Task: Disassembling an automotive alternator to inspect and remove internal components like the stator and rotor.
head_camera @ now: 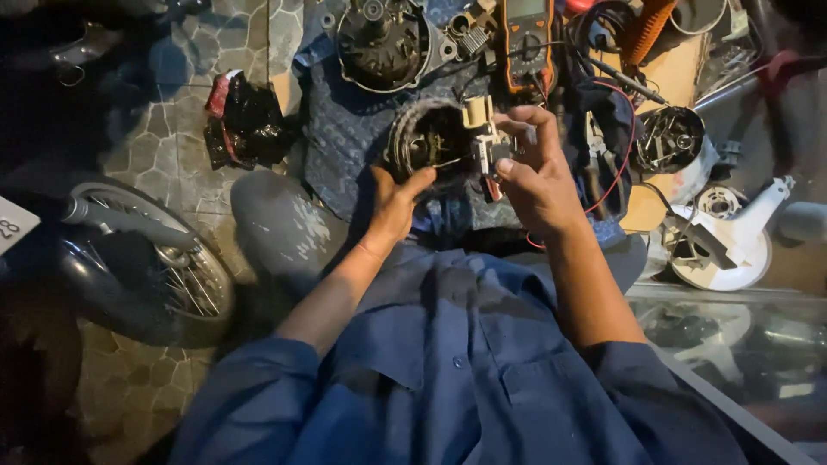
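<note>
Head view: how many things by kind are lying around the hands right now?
Round motor housings: 4 — one at the left hand, one black above, one metal at right, one white
Small beige and black part in the right hand: 1
Orange meter: 1
Wheel: 1
Black bag: 1
Total: 8

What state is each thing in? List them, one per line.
left hand: gripping the round motor part
right hand: pinching a small beige part
multimeter: lying flat, red lead attached
motor housing: opened, insides exposed
</note>
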